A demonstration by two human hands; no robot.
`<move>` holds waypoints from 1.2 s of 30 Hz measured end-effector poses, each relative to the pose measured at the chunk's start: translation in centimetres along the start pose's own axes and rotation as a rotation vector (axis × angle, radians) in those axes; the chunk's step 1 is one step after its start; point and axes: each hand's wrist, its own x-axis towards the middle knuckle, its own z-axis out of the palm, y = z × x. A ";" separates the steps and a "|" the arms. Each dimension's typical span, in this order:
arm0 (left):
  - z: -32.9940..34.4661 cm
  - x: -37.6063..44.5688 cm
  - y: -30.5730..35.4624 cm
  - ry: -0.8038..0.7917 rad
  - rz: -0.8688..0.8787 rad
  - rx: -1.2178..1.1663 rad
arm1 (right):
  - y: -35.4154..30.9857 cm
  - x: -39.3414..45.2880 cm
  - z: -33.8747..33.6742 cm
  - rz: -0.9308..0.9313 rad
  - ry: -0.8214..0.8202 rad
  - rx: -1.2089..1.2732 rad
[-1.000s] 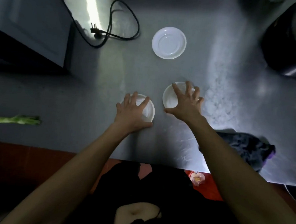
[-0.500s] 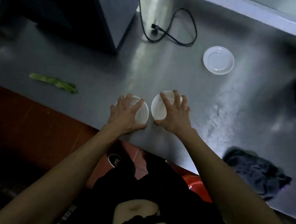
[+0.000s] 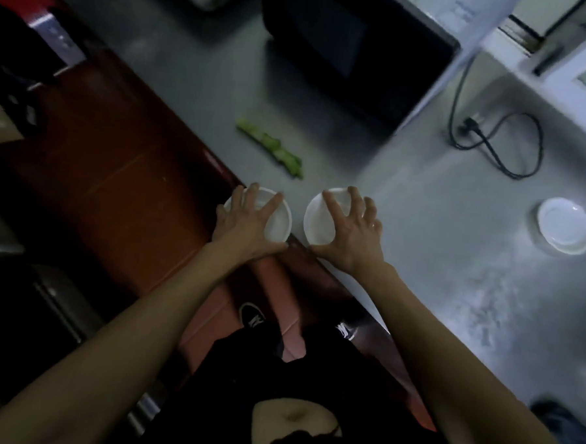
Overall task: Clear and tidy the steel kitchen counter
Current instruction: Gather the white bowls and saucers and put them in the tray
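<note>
- Left hand [image 3: 247, 223] grips a small white bowl [image 3: 278, 221] from above, fingers spread and curled over the rim, thumb hooked on the near side. This bowl sits at the counter's front edge, partly out over the red-brown floor; cannot tell whether it rests on the steel or is lifted clear.
- Right hand [image 3: 352, 231] grips a second white bowl [image 3: 319, 219] the same way: fingers arched over the far rim, thumb at the near rim. This one is over the steel counter [image 3: 421, 201], close to the front edge.
- The two bowls lie side by side, near but apart.
- White saucer [image 3: 564, 230] stands alone on the counter, well to the right of the bowls.
- Green vegetable stalk [image 3: 271, 147] lies flat on the steel, just beyond the bowls, running diagonally.
- Dark box-shaped appliance [image 3: 355, 52] stands at the back; black power cord [image 3: 502, 144] is looped loose on the steel to its right, plug lying free.
- Dark cloth [image 3: 562, 426] at lower right edge, only partly in view.
- Frame is dim and somewhat blurred.
</note>
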 end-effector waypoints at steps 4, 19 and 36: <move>-2.0 -0.6 -5.6 0.079 -0.098 -0.030 | -5.4 3.3 -0.7 -0.107 -0.004 -0.034; -8.7 3.6 -15.2 0.179 -0.345 -0.103 | -16.0 16.2 -2.8 -0.312 -0.033 0.024; -12.8 10.4 -25.0 0.135 -0.455 -0.097 | -25.3 28.2 -3.3 -0.417 -0.092 0.035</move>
